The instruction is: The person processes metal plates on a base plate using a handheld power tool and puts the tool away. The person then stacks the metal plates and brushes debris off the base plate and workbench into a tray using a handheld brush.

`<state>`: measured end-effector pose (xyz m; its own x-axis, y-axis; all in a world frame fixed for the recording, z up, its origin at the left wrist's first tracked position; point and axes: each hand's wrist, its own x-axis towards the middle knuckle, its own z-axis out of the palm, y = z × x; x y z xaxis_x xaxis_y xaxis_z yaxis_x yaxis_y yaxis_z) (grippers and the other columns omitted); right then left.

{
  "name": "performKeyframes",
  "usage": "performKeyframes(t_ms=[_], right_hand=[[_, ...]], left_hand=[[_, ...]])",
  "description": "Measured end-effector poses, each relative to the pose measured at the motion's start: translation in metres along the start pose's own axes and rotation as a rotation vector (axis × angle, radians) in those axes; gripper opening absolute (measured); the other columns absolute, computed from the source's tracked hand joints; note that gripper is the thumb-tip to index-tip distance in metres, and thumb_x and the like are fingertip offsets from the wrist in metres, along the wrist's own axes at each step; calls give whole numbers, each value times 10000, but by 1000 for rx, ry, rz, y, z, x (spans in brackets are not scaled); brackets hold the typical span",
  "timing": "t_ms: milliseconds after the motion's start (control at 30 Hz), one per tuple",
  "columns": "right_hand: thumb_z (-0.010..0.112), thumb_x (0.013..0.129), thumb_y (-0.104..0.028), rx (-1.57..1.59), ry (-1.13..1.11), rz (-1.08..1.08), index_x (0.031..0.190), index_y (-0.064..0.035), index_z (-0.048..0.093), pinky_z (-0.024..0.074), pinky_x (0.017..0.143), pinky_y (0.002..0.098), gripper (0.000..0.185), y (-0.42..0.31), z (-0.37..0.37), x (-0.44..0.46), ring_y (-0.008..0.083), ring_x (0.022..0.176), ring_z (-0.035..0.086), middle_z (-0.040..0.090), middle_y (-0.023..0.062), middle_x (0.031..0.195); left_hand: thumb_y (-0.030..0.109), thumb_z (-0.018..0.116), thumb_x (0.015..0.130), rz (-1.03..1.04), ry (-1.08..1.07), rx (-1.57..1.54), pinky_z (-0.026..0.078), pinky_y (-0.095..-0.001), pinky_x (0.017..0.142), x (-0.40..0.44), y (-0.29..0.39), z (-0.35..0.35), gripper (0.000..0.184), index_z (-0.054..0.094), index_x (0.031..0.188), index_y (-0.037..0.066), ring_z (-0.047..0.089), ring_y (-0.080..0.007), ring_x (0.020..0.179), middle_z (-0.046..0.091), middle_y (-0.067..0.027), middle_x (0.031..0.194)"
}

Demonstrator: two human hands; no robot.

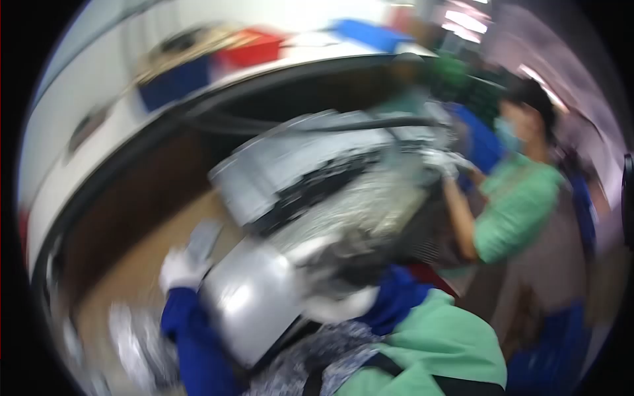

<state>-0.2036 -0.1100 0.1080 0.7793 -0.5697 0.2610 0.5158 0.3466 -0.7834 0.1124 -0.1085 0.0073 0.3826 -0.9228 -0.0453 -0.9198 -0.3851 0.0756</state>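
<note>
My left hand (181,268), in a white glove, is closed around a small flat grey piece (205,239) that sticks up past the fingers; its kind is unclear. Just to its right lies a shiny silver metal panel (251,294), close in front of my body. My right hand (342,305), also white-gloved, is smeared by motion beside a dark grey bundle (360,261). Whether the fingers grip that bundle cannot be made out. Beyond it stretches clear plastic wrapping (360,204), next to a row of stacked silver panels (297,162) with dark edges.
A co-worker (522,204) in a green top and mask reaches toward the panels' far end from the right. Plastic-wrapped items (139,343) sit at the lower left. On the white ledge behind are a dark blue bin (173,86), a red bin (254,47) and a blue tray (371,34).
</note>
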Motion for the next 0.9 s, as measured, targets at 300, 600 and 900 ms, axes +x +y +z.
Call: performKeyframes(t_ms=[300, 600, 900], right_hand=[[642, 614, -98, -544, 116, -260, 1149, -13, 491, 434, 780, 273, 562, -9, 19, 12, 102, 824, 517, 580, 48, 909], [657, 693, -33, -442, 111, -226, 1186, 24, 456, 411, 781, 239, 536, -6, 3, 7, 76, 887, 493, 527, 25, 975], [627, 623, -70, -263, 157, -202, 1071, -33, 497, 420, 610, 242, 467, -20, 13, 4, 67, 653, 483, 524, -11, 758]], left_hand=[[406, 724, 651, -227, 143, 55, 449, -440, 848, -24, 3, -15, 642, 541, 1098, -17, 532, -355, 1001, 526, -213, 1074], [538, 681, 659, 178, 215, -34, 458, -451, 754, -133, 62, -24, 627, 571, 979, 9, 569, -378, 839, 580, -234, 880], [416, 753, 590, 288, 58, -68, 406, -443, 842, -140, 92, -6, 760, 468, 1165, 10, 474, -374, 1003, 488, -224, 1074]])
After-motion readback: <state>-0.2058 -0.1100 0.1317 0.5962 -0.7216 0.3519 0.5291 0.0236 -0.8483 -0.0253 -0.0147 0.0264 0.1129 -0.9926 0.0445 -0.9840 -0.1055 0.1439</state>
